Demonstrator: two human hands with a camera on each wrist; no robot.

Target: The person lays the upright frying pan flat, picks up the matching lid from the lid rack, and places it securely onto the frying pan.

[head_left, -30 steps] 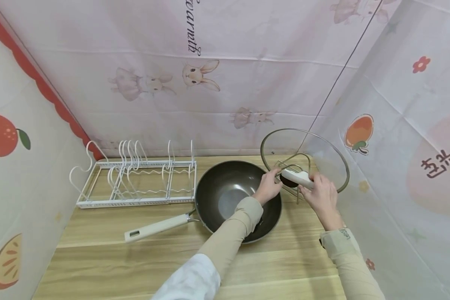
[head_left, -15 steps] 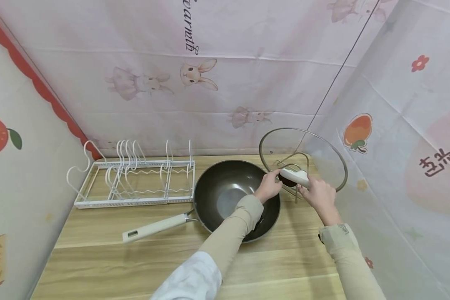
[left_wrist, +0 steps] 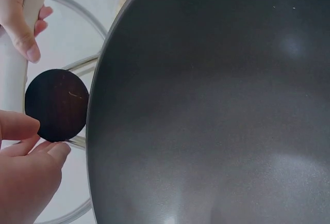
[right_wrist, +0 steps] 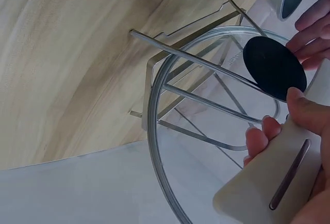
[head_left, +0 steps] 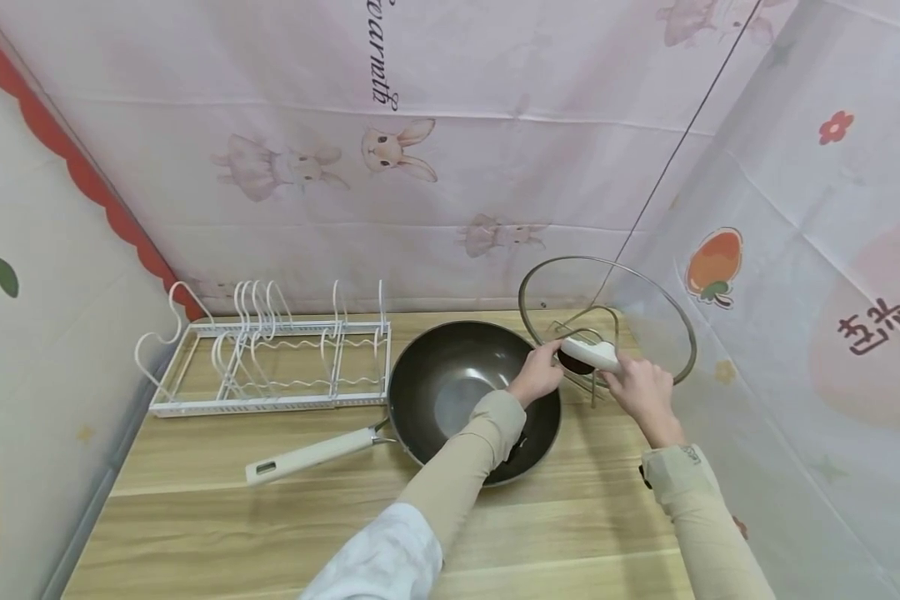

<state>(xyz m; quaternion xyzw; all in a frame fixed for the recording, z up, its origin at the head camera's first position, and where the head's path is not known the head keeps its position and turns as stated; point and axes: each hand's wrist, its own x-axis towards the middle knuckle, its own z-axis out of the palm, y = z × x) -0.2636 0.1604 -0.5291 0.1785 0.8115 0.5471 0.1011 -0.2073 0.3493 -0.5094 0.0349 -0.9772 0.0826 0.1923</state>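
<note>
A glass pot lid (head_left: 648,312) with a metal rim stands upright in a wire lid rack (head_left: 617,321) at the back right. On its face is a white handle (head_left: 591,353) over a dark round base (left_wrist: 56,105). My right hand (head_left: 642,390) grips the handle's right part, its thumb near the dark base in the right wrist view. My left hand (head_left: 537,375) reaches across the wok (head_left: 453,404) and pinches the handle's left end beside the base. The wok is dark inside and sits on the table, its white handle (head_left: 311,456) pointing left.
A white wire dish rack (head_left: 270,404) with upright loops stands at the back left of the wooden table (head_left: 270,542). Printed cloth walls (head_left: 450,192) enclose the back and both sides. The wok's rim comes close to the lid rack.
The view shifts very slightly. Both hands stay at the lid's handle, and the lid, rack and wok keep their places.
</note>
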